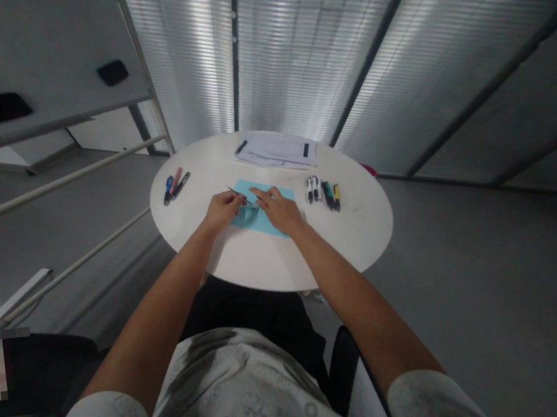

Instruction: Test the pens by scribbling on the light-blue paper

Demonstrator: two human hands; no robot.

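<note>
My left hand (222,211) grips a thin black pen (240,196) above a light blue paper sheet (270,196), with the pen's tip pointing up and to the left. My right hand (277,210) rests over the sheet, its fingertips reaching the pen's other end. I cannot tell whether those fingers hold the pen. A group of pens and markers (174,187) lies at the table's left side. Another group of black, green and yellow markers (323,195) lies to the right of my right hand.
A round white table (360,226) stands before me, with a stack of printed papers (277,150) and a black pen (241,147) at its far edge. A red item (369,170) shows behind the table's right edge. Railings run along the left, and a black chair (342,369) sits at lower right.
</note>
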